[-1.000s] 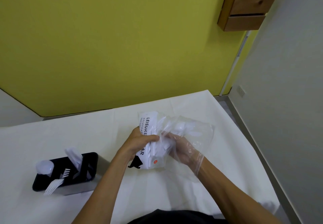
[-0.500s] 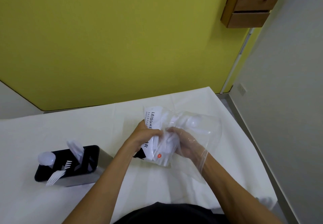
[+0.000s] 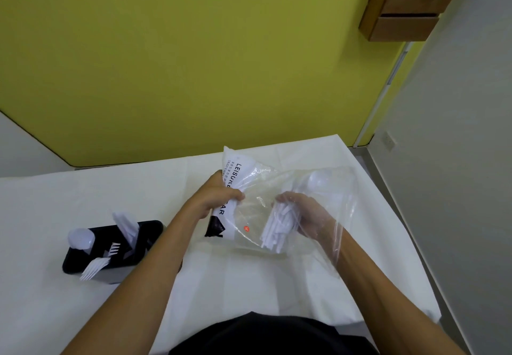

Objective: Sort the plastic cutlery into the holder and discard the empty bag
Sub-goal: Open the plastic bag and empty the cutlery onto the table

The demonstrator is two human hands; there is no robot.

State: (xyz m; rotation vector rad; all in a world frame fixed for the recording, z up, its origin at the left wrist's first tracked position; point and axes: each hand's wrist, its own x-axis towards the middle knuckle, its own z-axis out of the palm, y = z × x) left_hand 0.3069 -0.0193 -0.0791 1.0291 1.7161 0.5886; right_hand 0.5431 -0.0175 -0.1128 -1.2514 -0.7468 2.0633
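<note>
From the head camera, you are holding the clear plastic bag (image 3: 329, 196) just above the white-covered table (image 3: 69, 194), near its middle. Your left hand (image 3: 214, 198) is gripping the bag's printed white edge, fingers curled tightly round it. Your right hand (image 3: 307, 213) is sitting inside the bag, fingers wrapping round a bundle of white cutlery (image 3: 277, 228) whose handle ends are pointing down towards you. The black holder (image 3: 149, 232) is standing on the table well to your left, carrying a spoon (image 3: 80, 238), a fork (image 3: 94, 267) and a knife (image 3: 126, 223).
</note>
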